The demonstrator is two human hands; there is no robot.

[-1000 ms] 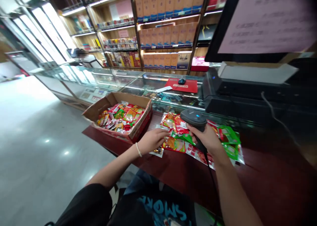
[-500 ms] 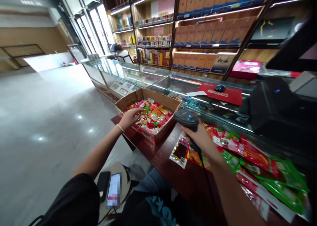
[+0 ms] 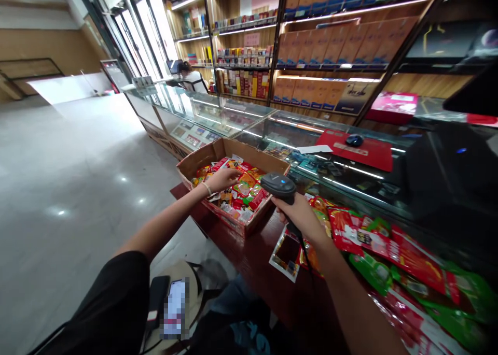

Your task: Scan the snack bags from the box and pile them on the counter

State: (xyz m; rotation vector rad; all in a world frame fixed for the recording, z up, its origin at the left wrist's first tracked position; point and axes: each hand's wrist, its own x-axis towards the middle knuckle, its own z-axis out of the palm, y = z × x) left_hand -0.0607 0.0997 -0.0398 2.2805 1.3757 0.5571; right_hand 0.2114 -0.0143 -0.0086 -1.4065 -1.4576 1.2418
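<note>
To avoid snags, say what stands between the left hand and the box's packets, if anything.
Nothing visible: the left hand is over the packets, in the open box. The right hand holds the scanner to the right.

L hand (image 3: 223, 179) over box (image 3: 257, 160), pkts (image 3: 246, 186) inside; R hand (image 3: 304, 217) w/ scanner (image 3: 277, 184)

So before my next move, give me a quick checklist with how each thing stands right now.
1. Right hand has its grip closed round the scanner: ok.
2. Scanner light on: ok, it shows blue.
3. Cable free of snags: cannot tell, its lower end is lost in shadow.
4. Left hand over the packets in the box: ok.
5. Left hand holding a packet: cannot tell, its fingertips are too unclear.
6. Loose packets on the table sorted neatly: not ok, they overlap in a jumble.
</note>
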